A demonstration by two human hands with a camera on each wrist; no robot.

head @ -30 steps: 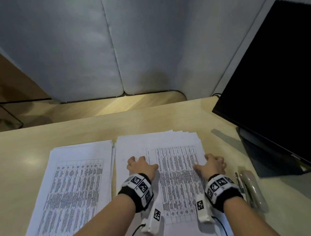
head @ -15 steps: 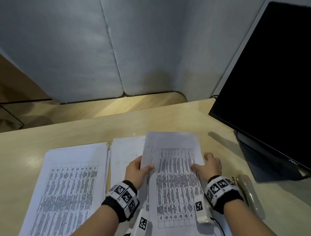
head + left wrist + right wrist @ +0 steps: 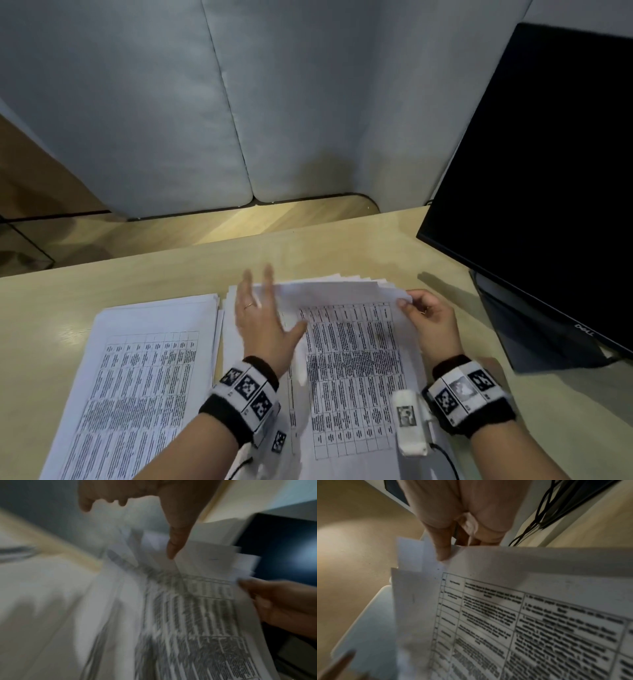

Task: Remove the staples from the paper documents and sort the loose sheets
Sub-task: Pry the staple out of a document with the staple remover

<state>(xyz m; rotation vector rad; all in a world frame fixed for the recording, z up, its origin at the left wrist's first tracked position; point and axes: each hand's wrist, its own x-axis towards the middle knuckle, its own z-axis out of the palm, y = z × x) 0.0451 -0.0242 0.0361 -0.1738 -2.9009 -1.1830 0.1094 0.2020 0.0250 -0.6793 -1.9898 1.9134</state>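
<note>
Left hand point(image 3: 263, 329) has let go, its fingers now spread over the right-hand stack point(image 3: 346, 370) on the surface, while right hand point(image 3: 430, 320) pinches the lifted top sheets' corner, prob. ready to fan/sort them.

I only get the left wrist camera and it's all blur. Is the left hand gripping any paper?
Observer: No. The head view shows the left hand open with its fingers spread above the papers, gripping nothing.
Operator: Then who's lifting that page?
Observer: The right hand is. It pinches the far right corner of the top sheet, with the thumb on top in the right wrist view.
Operator: Anything near that hand to snag on?
Observer: The right wrist view shows black cables beyond the fingers, apart from the paper.
</note>
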